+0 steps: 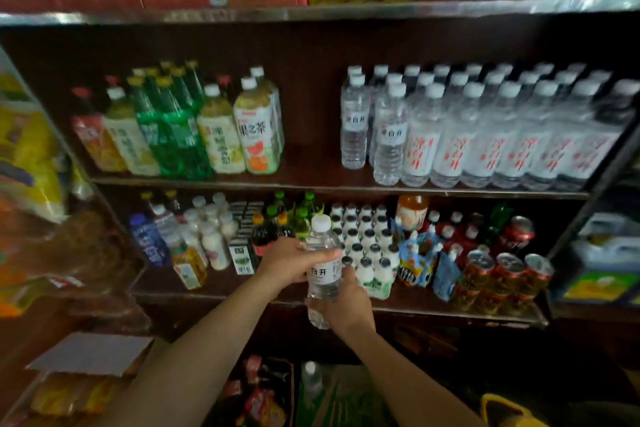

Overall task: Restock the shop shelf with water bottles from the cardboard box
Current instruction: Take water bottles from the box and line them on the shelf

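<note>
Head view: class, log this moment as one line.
clear plastic water bottle | held upright | left hand grips label | right hand grips base | before lower shelf

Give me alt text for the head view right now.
Both hands, left hand and right hand, hold one upright water bottle in front of the lower shelf. Above right, the middle shelf holds rows of matching water bottles.

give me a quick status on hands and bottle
Left hand and right hand both gripping water bottle. Bottle upright, not yet shelved. Gap open left of water row.
</note>
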The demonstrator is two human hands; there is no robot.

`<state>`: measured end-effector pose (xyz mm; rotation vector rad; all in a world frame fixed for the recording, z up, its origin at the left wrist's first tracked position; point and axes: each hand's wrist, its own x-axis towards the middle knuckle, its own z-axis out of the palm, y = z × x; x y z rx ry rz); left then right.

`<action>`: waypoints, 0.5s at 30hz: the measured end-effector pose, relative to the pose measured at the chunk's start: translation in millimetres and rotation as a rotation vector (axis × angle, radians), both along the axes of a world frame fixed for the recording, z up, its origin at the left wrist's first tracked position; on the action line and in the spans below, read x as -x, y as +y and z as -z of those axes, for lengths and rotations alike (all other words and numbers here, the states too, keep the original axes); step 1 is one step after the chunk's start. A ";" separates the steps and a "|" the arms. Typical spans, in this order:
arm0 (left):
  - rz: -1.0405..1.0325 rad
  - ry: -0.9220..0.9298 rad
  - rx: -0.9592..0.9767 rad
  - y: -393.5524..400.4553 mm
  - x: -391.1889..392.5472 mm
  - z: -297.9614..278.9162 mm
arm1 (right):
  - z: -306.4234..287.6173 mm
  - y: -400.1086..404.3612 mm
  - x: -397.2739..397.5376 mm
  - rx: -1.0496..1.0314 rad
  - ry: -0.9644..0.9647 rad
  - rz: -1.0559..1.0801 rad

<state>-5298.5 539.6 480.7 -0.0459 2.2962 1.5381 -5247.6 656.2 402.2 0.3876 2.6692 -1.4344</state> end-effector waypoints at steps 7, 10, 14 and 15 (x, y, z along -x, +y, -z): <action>0.031 0.131 0.056 9.8 29.7 -74.2 | -69.8 17.0 34.3 0.054 0.188 -0.009; 0.065 0.167 -0.007 15.3 44.7 -95.2 | -81.3 19.0 54.8 0.061 0.206 0.035; 0.190 0.137 -0.051 20.3 79.7 -114.8 | -91.1 20.3 88.2 0.087 0.233 0.124; 0.217 0.123 -0.064 21.6 89.8 -119.9 | -93.3 21.9 97.7 0.076 0.251 0.150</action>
